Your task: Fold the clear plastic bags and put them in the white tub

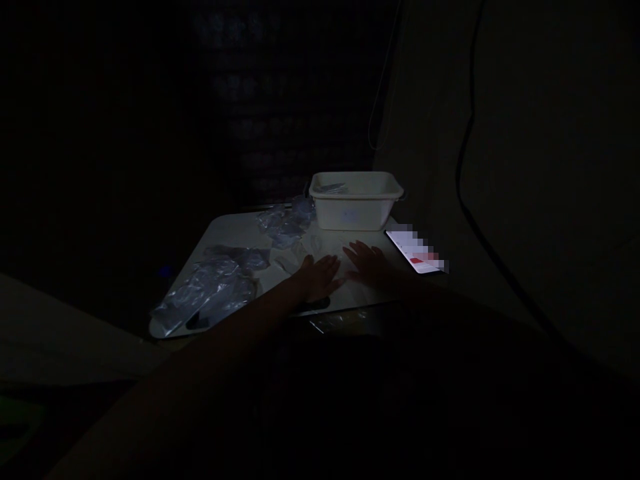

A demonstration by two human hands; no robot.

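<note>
The scene is very dark. My left hand [320, 277] is over the front middle of a white table [230, 230], fingers stretched out and apart. Just right of it, my right hand [367, 263] is spread above the tabletop, slightly blurred. Neither hand visibly holds anything. Beneath and around the fingers lies something thin and clear, like plastic film [300, 250], its outline hard to make out. Crumpled clear plastic bags [210, 287] cover the table's left side, and another crumpled bag [285, 223] lies behind my left hand.
A white tub [350, 212] with some clear plastic inside stands at the back right of the table. A lit phone [413, 250] lies at the right edge. More plastic [343, 322] shows below the front edge. A dark cable [465, 167] hangs at the right.
</note>
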